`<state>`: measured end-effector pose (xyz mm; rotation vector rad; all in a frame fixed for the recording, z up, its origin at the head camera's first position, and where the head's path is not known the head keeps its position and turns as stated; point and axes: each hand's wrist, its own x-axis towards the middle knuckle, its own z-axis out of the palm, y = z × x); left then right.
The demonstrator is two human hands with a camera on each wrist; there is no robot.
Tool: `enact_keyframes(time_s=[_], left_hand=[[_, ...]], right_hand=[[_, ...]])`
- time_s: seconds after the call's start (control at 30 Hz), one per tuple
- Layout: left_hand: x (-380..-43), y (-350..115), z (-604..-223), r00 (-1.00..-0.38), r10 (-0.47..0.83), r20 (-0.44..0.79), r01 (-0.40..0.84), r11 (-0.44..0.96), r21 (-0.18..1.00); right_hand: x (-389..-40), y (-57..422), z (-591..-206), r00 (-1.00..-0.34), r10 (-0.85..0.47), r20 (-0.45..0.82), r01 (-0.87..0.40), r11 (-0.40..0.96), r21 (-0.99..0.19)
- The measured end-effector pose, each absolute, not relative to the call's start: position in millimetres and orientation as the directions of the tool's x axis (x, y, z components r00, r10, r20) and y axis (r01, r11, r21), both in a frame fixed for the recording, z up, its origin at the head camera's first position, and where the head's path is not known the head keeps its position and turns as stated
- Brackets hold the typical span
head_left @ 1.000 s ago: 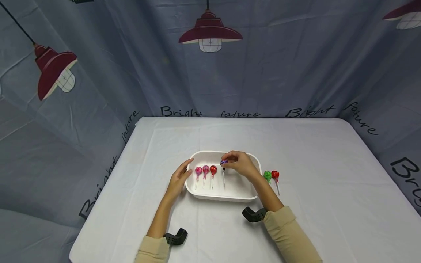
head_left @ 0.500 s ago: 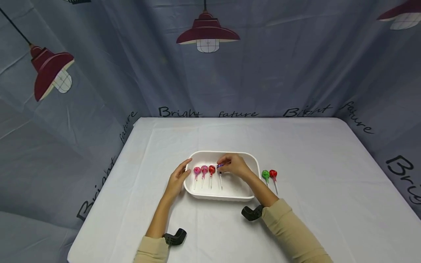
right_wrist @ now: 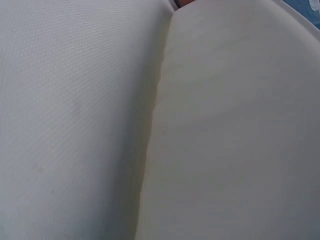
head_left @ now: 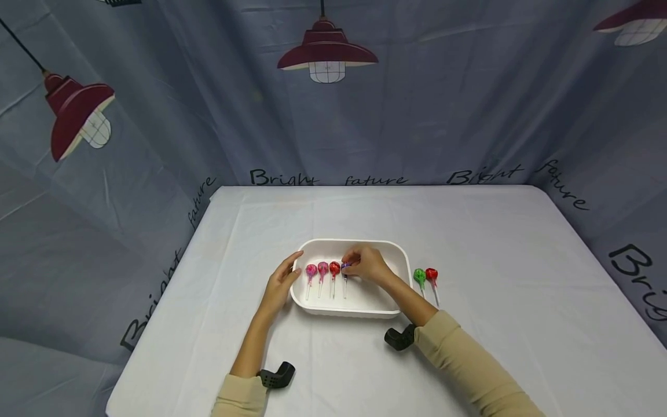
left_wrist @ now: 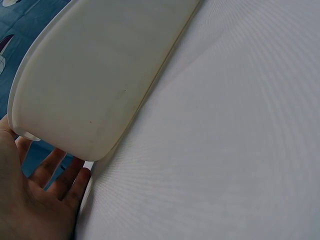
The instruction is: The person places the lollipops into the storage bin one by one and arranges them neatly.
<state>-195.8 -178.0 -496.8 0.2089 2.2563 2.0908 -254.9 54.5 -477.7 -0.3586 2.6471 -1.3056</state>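
A white tray (head_left: 344,313) stands on the table, with two pink lollipops (head_left: 311,270) and a red lollipop (head_left: 334,267) in a row, sticks toward me. My right hand (head_left: 367,265) pinches a purple lollipop (head_left: 344,266) by its head, just right of the red one. Its stick points toward me inside the tray. At the tray's left end my left hand (head_left: 278,284) rests against the rim. In the left wrist view, the left hand (left_wrist: 40,200) has its fingers spread along the tray's outer wall (left_wrist: 100,80). The right wrist view shows mostly tray wall (right_wrist: 225,125).
Right of the tray, a green lollipop (head_left: 420,276) and another red lollipop (head_left: 432,274) lie side by side on the white tablecloth (head_left: 495,260). Behind the table hangs a grey-blue curtain (head_left: 219,87) printed with lamps.
My right hand has brought the purple lollipop left and slightly nearer, beside the red one in the tray. The left hand stays at the rim.
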Motion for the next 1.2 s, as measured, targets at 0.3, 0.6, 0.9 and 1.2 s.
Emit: enact_keyframes(time_s=[0.3, 0.6, 0.9, 1.2], left_hand=[[-200, -179, -505, -0.989, 0.133, 0.065, 0.074, 0.065, 0.995], [-201, -180, -506, -0.989, 0.136, 0.056, 0.066, 0.063, 0.996], [-207, -182, -520, -0.989, 0.119, 0.083, 0.092, 0.075, 0.993], [-195, -178, -496, -0.988, 0.146, 0.054, 0.063, 0.063, 0.996]], right_hand=[[-252, 55, -475, -0.950, -0.312, 0.009, -0.206, 0.604, -0.770], [-254, 55, -480, -0.939, -0.336, 0.072, -0.278, 0.620, -0.734], [-260, 60, -489, -0.925, -0.358, 0.126, -0.326, 0.582, -0.745], [-248, 65, -480, -0.951, -0.299, 0.079, -0.262, 0.646, -0.717]])
